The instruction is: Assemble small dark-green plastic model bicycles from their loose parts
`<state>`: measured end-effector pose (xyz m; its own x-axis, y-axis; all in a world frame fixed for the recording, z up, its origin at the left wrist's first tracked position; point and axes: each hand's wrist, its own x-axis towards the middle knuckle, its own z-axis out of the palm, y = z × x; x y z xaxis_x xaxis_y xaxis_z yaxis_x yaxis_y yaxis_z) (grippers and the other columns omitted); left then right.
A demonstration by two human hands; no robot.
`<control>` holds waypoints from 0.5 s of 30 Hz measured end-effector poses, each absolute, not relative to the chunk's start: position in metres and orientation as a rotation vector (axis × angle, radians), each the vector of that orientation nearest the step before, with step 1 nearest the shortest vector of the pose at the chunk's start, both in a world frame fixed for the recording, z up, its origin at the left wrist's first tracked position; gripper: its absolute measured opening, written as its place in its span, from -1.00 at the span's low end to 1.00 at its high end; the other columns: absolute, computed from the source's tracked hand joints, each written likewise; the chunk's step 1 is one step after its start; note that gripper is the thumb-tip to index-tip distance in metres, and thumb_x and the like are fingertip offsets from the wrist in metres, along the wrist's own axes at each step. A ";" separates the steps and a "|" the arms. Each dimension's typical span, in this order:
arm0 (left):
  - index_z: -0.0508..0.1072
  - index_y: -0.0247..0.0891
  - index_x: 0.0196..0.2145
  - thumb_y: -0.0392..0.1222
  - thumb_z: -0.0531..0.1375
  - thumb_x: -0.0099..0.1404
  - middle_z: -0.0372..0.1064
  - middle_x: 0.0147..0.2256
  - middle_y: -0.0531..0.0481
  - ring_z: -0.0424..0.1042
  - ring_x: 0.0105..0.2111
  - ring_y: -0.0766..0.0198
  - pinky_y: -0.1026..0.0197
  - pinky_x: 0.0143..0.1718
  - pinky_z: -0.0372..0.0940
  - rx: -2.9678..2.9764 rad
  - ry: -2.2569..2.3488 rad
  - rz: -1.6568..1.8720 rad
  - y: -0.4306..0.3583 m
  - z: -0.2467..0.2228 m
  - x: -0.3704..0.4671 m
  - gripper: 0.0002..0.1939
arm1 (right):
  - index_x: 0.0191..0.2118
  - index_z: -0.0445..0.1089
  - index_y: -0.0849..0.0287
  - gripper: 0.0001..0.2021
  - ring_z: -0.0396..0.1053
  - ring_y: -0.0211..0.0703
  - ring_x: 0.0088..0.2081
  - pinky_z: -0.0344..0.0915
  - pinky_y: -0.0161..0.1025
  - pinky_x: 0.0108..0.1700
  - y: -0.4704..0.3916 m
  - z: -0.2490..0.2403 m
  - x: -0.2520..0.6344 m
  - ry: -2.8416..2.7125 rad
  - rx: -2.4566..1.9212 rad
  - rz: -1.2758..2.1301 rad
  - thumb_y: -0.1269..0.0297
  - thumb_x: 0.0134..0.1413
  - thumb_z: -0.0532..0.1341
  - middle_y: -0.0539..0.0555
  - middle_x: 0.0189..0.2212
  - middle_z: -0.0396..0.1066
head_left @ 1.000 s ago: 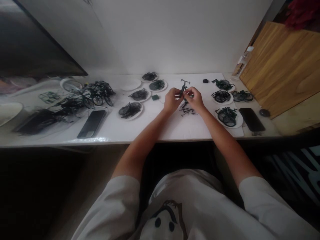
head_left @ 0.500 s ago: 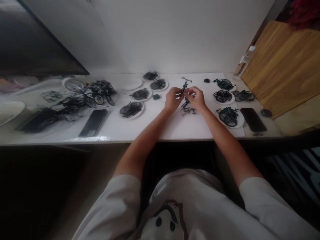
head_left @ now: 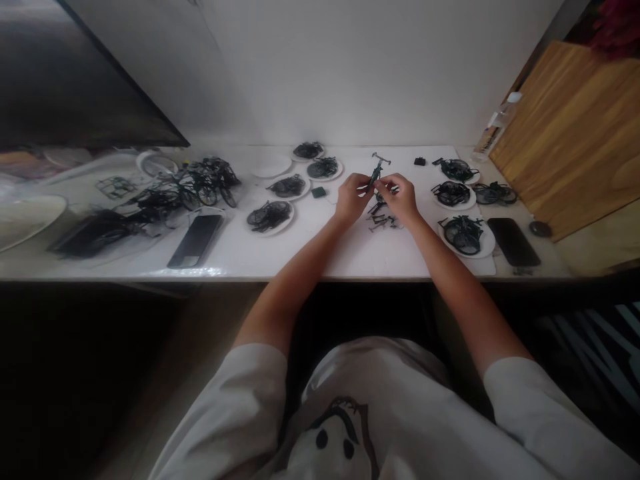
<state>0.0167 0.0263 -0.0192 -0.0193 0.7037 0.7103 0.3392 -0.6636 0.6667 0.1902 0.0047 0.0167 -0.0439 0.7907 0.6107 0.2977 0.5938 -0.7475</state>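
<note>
Pinching a small dark bicycle frame (head_left: 376, 175) between them, both hands grip it; no writing is readable.

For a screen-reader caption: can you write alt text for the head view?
Both hands, left hand and right hand, pinch a small dark toy bicycle frame above a white table. White plates of dark parts and two phones lie on either side.
</note>
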 end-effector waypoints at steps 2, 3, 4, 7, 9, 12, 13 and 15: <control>0.53 -0.19 -0.13 -0.26 0.37 0.41 0.56 -0.13 -0.06 0.66 -0.17 0.28 0.25 -0.12 0.63 1.955 1.106 1.719 0.025 -0.018 0.017 -0.89 | -0.30 0.53 0.05 -0.45 0.44 0.00 -0.22 0.48 -0.04 -0.06 0.005 0.015 0.189 -1.606 -0.942 0.515 -0.41 0.22 0.35 0.14 -0.25 0.58; 0.52 -0.19 -0.14 -0.24 0.37 0.42 0.56 -0.13 -0.06 0.66 -0.17 0.28 0.24 -0.11 0.63 1.951 1.110 1.715 0.025 -0.018 0.017 -0.89 | -0.30 0.52 0.05 -0.43 0.44 0.00 -0.22 0.47 -0.04 -0.06 0.006 0.015 0.189 -1.598 -0.947 0.514 -0.44 0.22 0.34 0.14 -0.25 0.58; 0.52 -0.19 -0.14 -0.23 0.37 0.43 0.56 -0.14 -0.06 0.66 -0.16 0.28 0.23 -0.11 0.63 1.950 1.111 1.714 0.025 -0.018 0.017 -0.89 | -0.30 0.51 0.05 -0.42 0.43 0.00 -0.22 0.47 -0.05 -0.06 0.007 0.014 0.189 -1.591 -0.949 0.513 -0.46 0.21 0.33 0.13 -0.26 0.57; 0.53 -0.19 -0.13 -0.22 0.37 0.45 0.55 -0.15 -0.06 0.65 -0.17 0.28 0.23 -0.10 0.63 1.983 1.090 1.724 0.025 -0.020 0.017 -0.90 | -0.31 0.48 0.05 -0.38 0.42 -0.02 -0.23 0.45 -0.06 -0.06 0.009 0.011 0.189 -1.574 -0.944 0.518 -0.50 0.19 0.32 0.12 -0.28 0.54; 0.52 -0.19 -0.13 -0.21 0.37 0.46 0.55 -0.15 -0.06 0.65 -0.17 0.28 0.24 -0.10 0.63 2.025 1.055 1.736 0.026 -0.022 0.018 -0.90 | -0.33 0.46 0.06 -0.35 0.41 -0.03 -0.23 0.43 -0.05 -0.04 0.012 0.009 0.189 -1.560 -0.943 0.526 -0.54 0.19 0.28 0.10 -0.32 0.52; 0.52 -0.20 -0.12 -0.19 0.37 0.47 0.54 -0.16 -0.05 0.64 -0.19 0.30 0.26 -0.11 0.63 2.062 1.014 1.753 0.027 -0.024 0.020 -0.89 | -0.35 0.42 0.05 -0.29 0.41 -0.04 -0.24 0.42 -0.06 -0.05 0.015 0.008 0.189 -1.541 -0.966 0.519 -0.62 0.15 0.23 0.07 -0.35 0.51; 0.51 -0.20 -0.12 -0.18 0.37 0.48 0.54 -0.16 -0.05 0.64 -0.19 0.30 0.27 -0.11 0.63 2.064 1.012 1.754 0.027 -0.024 0.020 -0.89 | -0.35 0.41 0.05 -0.28 0.41 -0.04 -0.25 0.41 -0.06 -0.05 0.015 0.007 0.189 -1.539 -0.972 0.515 -0.64 0.14 0.21 0.07 -0.35 0.51; 0.51 -0.20 -0.12 -0.18 0.37 0.48 0.55 -0.15 -0.05 0.65 -0.18 0.31 0.27 -0.11 0.63 2.055 1.021 1.744 0.027 -0.025 0.020 -0.89 | -0.34 0.42 0.04 -0.27 0.41 -0.04 -0.24 0.41 -0.06 -0.04 0.016 0.007 0.189 -1.545 -0.968 0.515 -0.64 0.15 0.19 0.07 -0.35 0.51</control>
<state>0.0204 0.0271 -0.0246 0.0333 0.6519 0.7575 0.3416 -0.7197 0.6044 0.1888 0.0161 0.0067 0.0265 0.8068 0.5902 0.2916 0.5585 -0.7766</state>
